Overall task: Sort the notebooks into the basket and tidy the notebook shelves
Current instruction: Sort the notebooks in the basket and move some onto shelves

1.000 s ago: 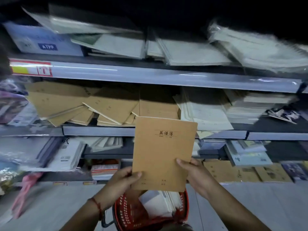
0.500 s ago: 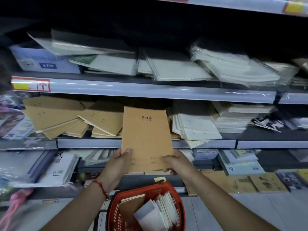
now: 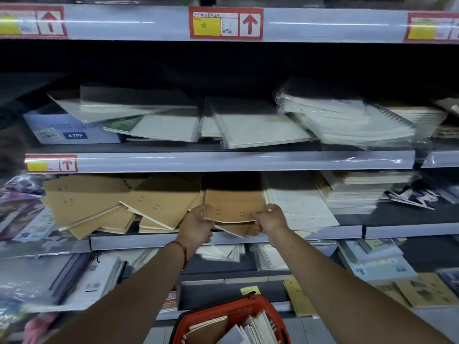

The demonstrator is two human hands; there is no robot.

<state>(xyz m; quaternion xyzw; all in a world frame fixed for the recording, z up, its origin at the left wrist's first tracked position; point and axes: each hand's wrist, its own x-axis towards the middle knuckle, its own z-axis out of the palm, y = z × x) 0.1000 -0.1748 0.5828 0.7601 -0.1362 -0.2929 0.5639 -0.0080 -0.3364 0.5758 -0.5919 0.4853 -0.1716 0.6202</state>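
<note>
My 2 hands, left hand (image 3: 198,220) and right hand (image 3: 270,218), grip the brown notebook (image 3: 233,207) by its near corners; thin, light, floppy, so I support both edges.

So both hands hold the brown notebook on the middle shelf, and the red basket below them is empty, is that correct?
Not quite. In the head view the red basket already holds notebooks. The rest stands: the left hand and right hand hold the brown notebook on the middle shelf.
</note>
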